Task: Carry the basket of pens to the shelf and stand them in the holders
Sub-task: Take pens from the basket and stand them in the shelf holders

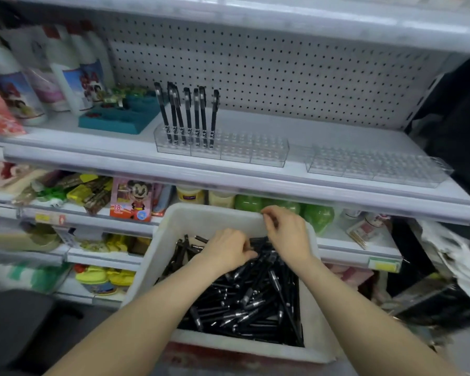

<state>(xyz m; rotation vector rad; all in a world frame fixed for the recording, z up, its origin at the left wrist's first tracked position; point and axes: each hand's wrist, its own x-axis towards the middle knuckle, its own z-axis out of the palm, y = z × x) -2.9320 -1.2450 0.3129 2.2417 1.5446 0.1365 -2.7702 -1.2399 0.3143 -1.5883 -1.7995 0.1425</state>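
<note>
A white basket (pixel 201 215) full of loose black pens (pixel 250 302) stands in front of the shelving, below the pen shelf. Both hands reach into its far end. My left hand (pixel 225 249) curls its fingers round a bunch of pens there. My right hand (pixel 285 232) also curls down onto the pens near the basket's far rim; what it grips is hidden under the fingers. On the shelf above, a clear holder (pixel 236 151) carries several upright black pens (pixel 187 115) at its left end. A second clear holder (pixel 377 166) lies to the right.
The white shelf (pixel 310 183) has a pegboard back. A teal tray (pixel 120 118) and white bottles (pixel 68 77) stand at its left. Lower shelves hold packaged toys and green items (pixel 318 213). Dark goods crowd the right side (pixel 445 131).
</note>
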